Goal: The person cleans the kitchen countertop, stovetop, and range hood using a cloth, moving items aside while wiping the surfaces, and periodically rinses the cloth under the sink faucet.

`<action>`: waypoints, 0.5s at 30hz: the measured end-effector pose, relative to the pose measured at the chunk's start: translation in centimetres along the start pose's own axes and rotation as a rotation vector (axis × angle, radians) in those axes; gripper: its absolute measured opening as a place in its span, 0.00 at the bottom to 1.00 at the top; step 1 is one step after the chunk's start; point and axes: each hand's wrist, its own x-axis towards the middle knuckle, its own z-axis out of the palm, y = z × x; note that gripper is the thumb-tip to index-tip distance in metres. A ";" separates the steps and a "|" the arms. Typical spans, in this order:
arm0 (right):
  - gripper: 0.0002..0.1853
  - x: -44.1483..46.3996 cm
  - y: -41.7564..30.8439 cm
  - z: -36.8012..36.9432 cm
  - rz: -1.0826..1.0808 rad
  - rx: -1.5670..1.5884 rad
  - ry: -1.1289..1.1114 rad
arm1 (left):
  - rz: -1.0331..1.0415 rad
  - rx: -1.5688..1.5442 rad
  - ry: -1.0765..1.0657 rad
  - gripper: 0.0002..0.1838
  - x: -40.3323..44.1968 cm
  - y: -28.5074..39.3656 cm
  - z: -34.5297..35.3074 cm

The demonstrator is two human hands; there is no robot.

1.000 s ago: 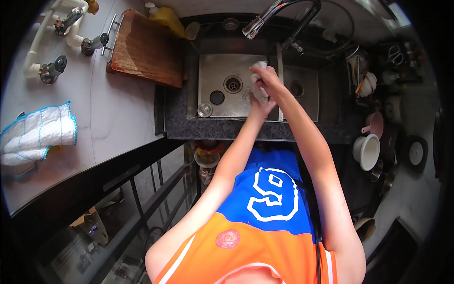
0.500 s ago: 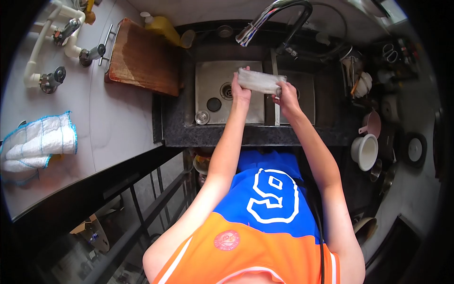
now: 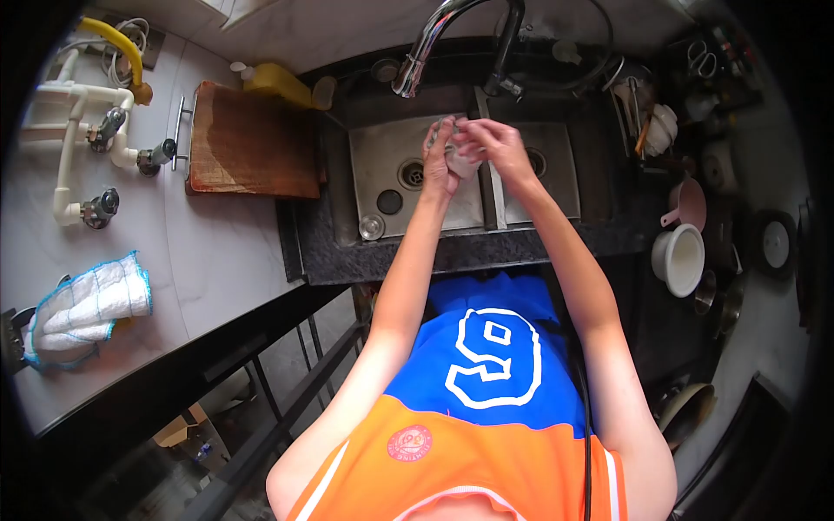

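A pale grey-white dishcloth [image 3: 462,165] is bunched up between my hands over the steel sink [image 3: 375,161], near its divider. My left hand [image 3: 440,163] is closed around one side of it, thumb upward. My right hand [image 3: 504,149] is at the cloth's other side, its fingers bent and smeared by motion, so its hold is hard to make out. Much of the cloth is hidden by the fingers. The chrome faucet [image 3: 417,62] hangs just behind my hands; no water is seen running from it.
Left of the sink stand a wooden cutting board [image 3: 252,143] and a yellow bottle [image 3: 276,82]. A white towel [image 3: 95,300] lies on the left counter. A black disc [image 3: 389,202] and metal strainer [image 3: 372,227] sit in the basin. At right are a white pot [image 3: 662,265] and pink pan [image 3: 686,208].
The cloth was stretched out flat between both hands and is now bunched into a smaller bundle. My right hand has moved left, closer to my left hand. The view has shifted slightly.
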 end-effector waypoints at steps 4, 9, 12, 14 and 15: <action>0.18 2.0 2.5 -4.1 0.346 0.074 0.038 | -0.259 -0.234 -0.186 0.16 1.6 1.3 -1.1; 0.27 3.0 4.5 -4.2 0.615 0.502 -0.625 | -0.360 -0.175 -0.336 0.23 2.8 2.4 -0.8; 0.18 5.3 4.3 -3.0 0.690 0.335 -0.811 | -0.235 0.223 -0.222 0.23 2.6 3.1 0.6; 0.12 6.4 4.9 -2.4 0.678 0.084 -0.898 | -0.258 0.299 -0.184 0.23 3.5 3.7 -0.1; 0.12 6.7 5.4 -2.0 0.683 0.088 -0.904 | -0.286 0.365 -0.159 0.23 3.9 3.8 -0.4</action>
